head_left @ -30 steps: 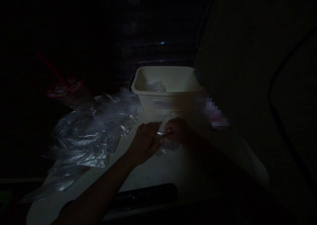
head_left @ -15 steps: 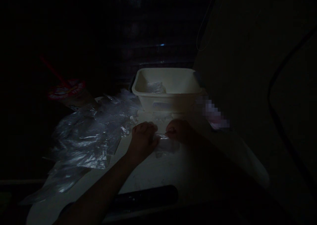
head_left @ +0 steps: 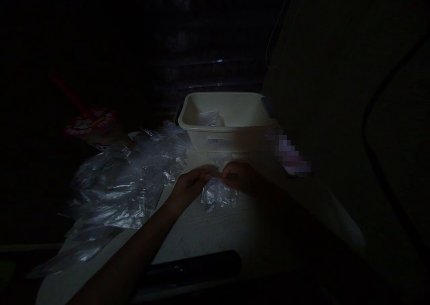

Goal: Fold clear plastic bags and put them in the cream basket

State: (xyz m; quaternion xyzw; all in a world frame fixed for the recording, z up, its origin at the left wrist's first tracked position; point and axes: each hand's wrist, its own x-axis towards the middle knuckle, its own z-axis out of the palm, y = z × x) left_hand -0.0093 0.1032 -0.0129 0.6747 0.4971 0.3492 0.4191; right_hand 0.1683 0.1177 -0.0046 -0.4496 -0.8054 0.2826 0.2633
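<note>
In dim light, a clear plastic bag (head_left: 218, 194) hangs just below my two hands over the white table (head_left: 198, 238). My left hand (head_left: 191, 182) pinches its upper edge between thumb and fingers. My right hand (head_left: 240, 176) is closed on the same edge, a short gap to the right. Beyond them stands a cream plastic tub (head_left: 231, 139) with a small clear packet (head_left: 210, 118) inside. A large heap of clear plastic bags (head_left: 117, 188) spreads to the left of my left hand.
A cup with a red patterned lid (head_left: 90, 120) and red straw stands at the far left. A long black object (head_left: 198, 265) lies along the near table edge. Right of the tub is a blurred-out pinkish item (head_left: 292, 157). A dark cable (head_left: 366, 130) hangs at right.
My left hand has turned from lying over the bag to pinching its edge. The bag now shows more crumpled below my hands. The tub and heap stay put.
</note>
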